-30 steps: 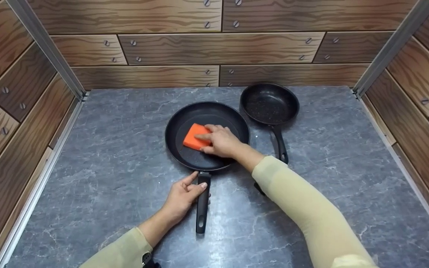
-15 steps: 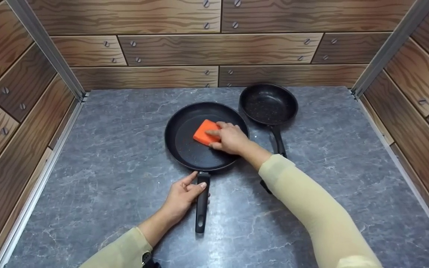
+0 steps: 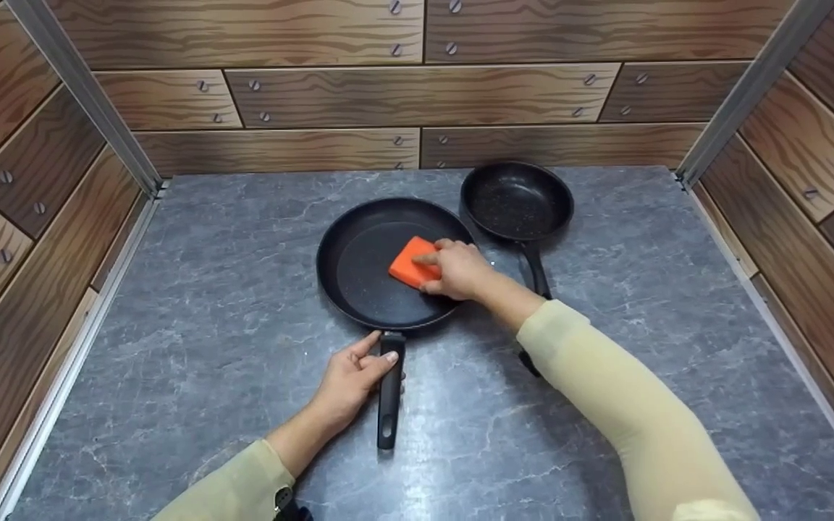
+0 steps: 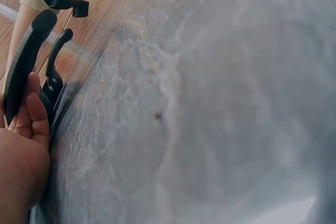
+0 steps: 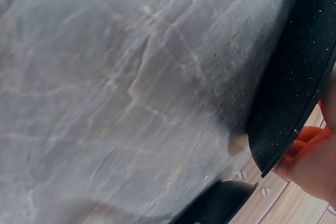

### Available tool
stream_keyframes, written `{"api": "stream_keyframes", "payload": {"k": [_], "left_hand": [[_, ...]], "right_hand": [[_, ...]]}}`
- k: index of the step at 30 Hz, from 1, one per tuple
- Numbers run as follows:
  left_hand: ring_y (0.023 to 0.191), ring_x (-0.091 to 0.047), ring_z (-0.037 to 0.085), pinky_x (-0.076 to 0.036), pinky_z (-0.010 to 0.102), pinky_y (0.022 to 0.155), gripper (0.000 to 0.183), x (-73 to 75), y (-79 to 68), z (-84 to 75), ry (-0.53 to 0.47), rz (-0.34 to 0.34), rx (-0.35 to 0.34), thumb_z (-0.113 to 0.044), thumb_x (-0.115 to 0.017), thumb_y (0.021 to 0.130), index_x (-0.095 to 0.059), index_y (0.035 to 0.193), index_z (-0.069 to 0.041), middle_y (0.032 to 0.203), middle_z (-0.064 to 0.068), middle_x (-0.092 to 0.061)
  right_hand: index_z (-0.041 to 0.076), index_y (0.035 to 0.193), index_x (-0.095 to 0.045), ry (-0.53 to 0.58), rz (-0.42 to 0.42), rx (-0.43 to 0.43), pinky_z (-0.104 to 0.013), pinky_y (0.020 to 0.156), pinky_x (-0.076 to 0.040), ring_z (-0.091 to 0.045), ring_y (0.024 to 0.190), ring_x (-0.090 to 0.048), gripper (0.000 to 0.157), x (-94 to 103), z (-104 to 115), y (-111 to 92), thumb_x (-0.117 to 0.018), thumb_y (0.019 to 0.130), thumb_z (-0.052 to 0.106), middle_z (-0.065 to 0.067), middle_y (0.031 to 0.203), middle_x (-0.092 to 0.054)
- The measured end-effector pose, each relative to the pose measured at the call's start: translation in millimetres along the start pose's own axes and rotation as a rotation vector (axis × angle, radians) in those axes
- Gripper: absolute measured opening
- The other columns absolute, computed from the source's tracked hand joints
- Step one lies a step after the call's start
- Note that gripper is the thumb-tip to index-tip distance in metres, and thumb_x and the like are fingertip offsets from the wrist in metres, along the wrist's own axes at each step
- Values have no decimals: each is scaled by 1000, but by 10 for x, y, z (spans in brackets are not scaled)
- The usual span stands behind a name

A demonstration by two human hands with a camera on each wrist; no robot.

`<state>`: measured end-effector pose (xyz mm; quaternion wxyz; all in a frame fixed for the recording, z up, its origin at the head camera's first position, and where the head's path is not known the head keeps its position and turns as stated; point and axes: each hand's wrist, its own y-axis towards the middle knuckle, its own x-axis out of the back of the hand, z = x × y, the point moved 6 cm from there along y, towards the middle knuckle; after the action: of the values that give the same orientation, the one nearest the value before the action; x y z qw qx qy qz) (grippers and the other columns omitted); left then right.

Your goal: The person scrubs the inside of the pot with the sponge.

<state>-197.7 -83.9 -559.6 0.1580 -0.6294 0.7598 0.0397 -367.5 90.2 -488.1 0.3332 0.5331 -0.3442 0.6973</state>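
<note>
A large black frying pan point(image 3: 359, 289) sits mid-table, its handle point(image 3: 389, 405) pointing toward the person. My left hand point(image 3: 348, 380) grips that handle near the pan's body, thumb on top and fingers wrapped beneath. Inside the pan, right of its middle, lies an orange sponge point(image 3: 410, 266). My right hand point(image 3: 462, 271) holds the sponge against the pan's inside, with the index finger stretched over its top. In the left wrist view, the fingers point(image 4: 37, 114) curl under the handle point(image 4: 26, 61). The right wrist view shows the pan's outer side point(image 5: 294, 77), with some orange sponge point(image 5: 306, 139) past the rim.
A smaller black frying pan point(image 3: 515, 206) stands behind and to the right, close to the large one. Its handle point(image 3: 535, 268) runs toward the right forearm. Wood-patterned walls point(image 3: 417, 94) enclose the grey marbled table point(image 3: 229, 289) at the back and both sides.
My right hand has moved the sponge rightward across the pan's inside, first slightly away, then slightly back toward the person. The left hand keeps its grip on the handle.
</note>
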Motion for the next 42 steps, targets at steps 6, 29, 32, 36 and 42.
{"api": "stream_keyframes", "payload": {"k": [6,29,32,36,42], "left_hand": [[68,-76,19,-62,27,67,79,26,8,4,7,-5,2,-7,-70,102,-22,161,15,90,17,-78],[71,-76,17,-62,27,68,78,6,29,-15,-20,4,6,-4,-66,103,-19,161,17,87,14,-78],[71,-76,17,-62,27,68,78,8,25,-6,-18,4,9,-4,-67,103,-19,161,16,88,15,-78],[71,-76,18,-62,27,68,79,4,14,-6,-8,11,2,-6,-68,103,-19,161,16,90,18,-78],[72,-77,18,-62,27,69,78,-10,2,-3,4,7,1,-6,-68,103,-20,161,16,91,18,-78]], "right_hand": [[24,150,-64,-3,18,25,-62,115,-40,-46,136,-52,59,14,13,-76,-77,97,45,-25,155,-51],[12,137,-73,127,-378,147,-60,106,-49,-49,125,-59,56,842,-402,-902,-85,86,28,-28,144,-59],[10,139,-72,143,-371,98,-61,107,-47,-50,128,-57,56,855,-576,-1029,-85,88,28,-29,147,-56],[8,142,-69,157,-343,18,-64,107,-46,-50,131,-54,57,816,-801,-1181,-84,91,29,-30,149,-53],[3,138,-71,179,-397,-30,-67,106,-45,-55,129,-54,54,797,-1107,-1419,-85,90,24,-33,147,-54]]}}
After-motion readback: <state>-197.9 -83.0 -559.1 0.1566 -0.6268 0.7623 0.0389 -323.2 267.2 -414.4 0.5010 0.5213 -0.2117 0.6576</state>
